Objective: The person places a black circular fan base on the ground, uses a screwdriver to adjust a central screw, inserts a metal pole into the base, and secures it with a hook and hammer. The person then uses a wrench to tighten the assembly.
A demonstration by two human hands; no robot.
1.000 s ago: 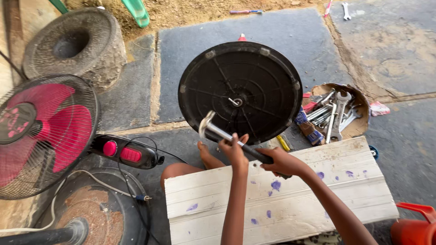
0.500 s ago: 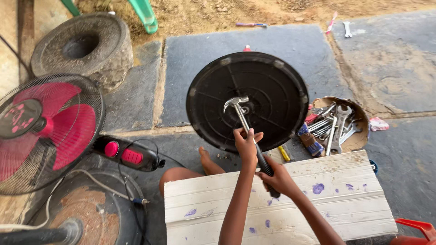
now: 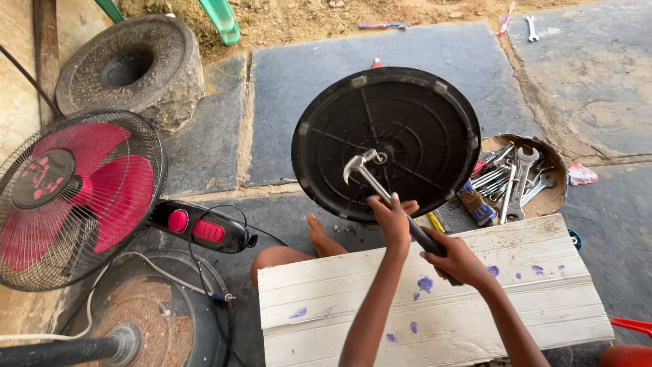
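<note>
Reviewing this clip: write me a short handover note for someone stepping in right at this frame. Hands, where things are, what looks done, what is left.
Left hand: gripping the hammer partway up its shaft.
Right hand: closed around the hammer's dark handle end, over the white board.
The hammer head rests at the centre hub of the black round fan base, which stands tilted with its ribbed underside facing the camera.
The pink fan head with its switch box lies to the left; wrenches sit in a bowl to the right.
Done: the base is off and turned over.
Left: probably the work at the hub; whether anything there has come loose is not visible.
</note>
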